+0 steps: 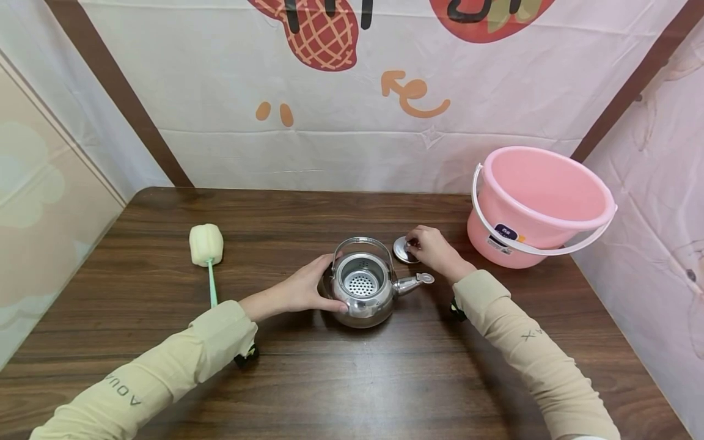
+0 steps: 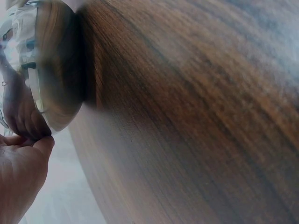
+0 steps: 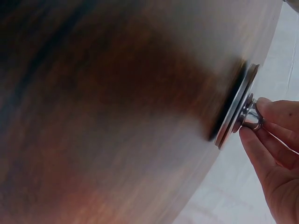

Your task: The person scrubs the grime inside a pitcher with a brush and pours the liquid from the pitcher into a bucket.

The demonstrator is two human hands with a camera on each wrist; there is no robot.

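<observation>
A shiny steel teapot [image 1: 360, 313] stands uncovered at the middle of the table, its perforated strainer [image 1: 362, 283] showing through the round mouth. Its hoop handle is upright and the spout [image 1: 408, 285] points right. My left hand [image 1: 305, 288] grips the pot's left side, thumb across the front and fingers round the back. In the left wrist view the polished body [image 2: 60, 70] mirrors the hand. Right of the pot, my right hand [image 1: 436, 250] pinches the knob [image 3: 252, 118] of the steel lid [image 1: 403, 250]. The right wrist view shows the lid close over the tabletop.
A pink bucket [image 1: 495, 214] with a white handle stands at the back right. On the left lies a pale yellow sponge brush [image 1: 206, 244] with a green stick. The brown wooden table [image 1: 363, 385] ends at a printed cloth backdrop [image 1: 352, 159].
</observation>
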